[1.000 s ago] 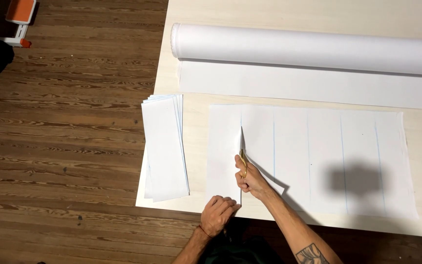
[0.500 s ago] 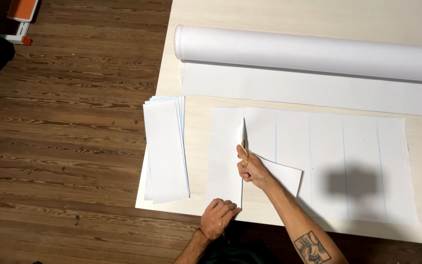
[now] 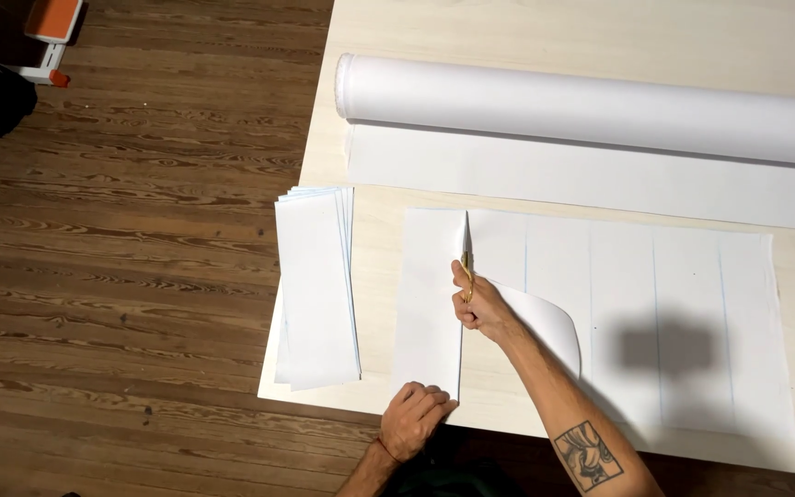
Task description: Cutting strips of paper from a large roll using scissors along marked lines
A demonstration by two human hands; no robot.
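My right hand [image 3: 478, 302] grips gold-handled scissors [image 3: 466, 253], whose blades point away from me along a blue line on a white sheet [image 3: 674, 304] marked with several parallel blue lines. The cut runs from the near edge almost to the sheet's far edge. Left of the cut lies a narrow strip [image 3: 430, 304]. My left hand [image 3: 414, 416] presses the strip's near corner at the table edge. The sheet's cut edge curls up beside my right forearm.
A stack of cut white strips [image 3: 315, 285] lies at the table's left edge, overhanging slightly. A large white roll [image 3: 600, 106], partly unrolled, spans the back of the pale wooden table [image 3: 379, 221]. Dark plank floor lies to the left, with an orange-and-white object [image 3: 43, 32] at top left.
My right hand has pushed the scissors farther along the blue line, lengthening the cut. The sheet's cut edge has lifted and curled more. My left hand stays put.
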